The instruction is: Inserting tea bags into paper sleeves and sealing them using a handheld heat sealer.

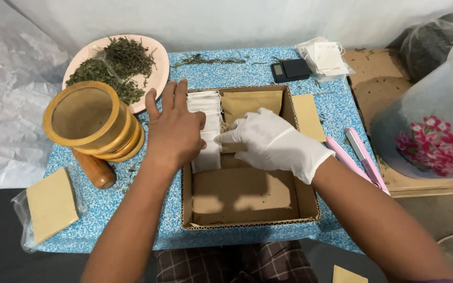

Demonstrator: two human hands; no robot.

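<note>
1. Landmark: shallow cardboard box [247, 209], set mid-tabletop [247, 68] on the blue speckled surface.
2. A row of white filter bags [205, 112] is stood along the box's left inner wall; brown paper pouches [252, 102] are leaned at the box's far wall, just right of the bags.
3. Left hand [174, 128], bare, is laid over the box's left rim and the bags. Grip: fingers spread flat, nothing pinched.
4. Right hand [273, 141], in a white glove, is reached into the box from the right. Its fingertips are pressed against the near end of the bag row; whether a bag is actually pinched cannot be told.
5. Left of the box: wooden mortar [93, 123] tipped on its side, wooden pestle [95, 170] below it.
6. Beyond the box's far-left corner: pink plate [155, 76] heaped with dried green herbs [116, 65].
7. Beyond the far wall: small black scale [289, 69], and a packet of white bags [325, 58] right of that.
8. Right of the box: one loose brown pouch [309, 118] and a pink sealer tool [365, 157].
</note>
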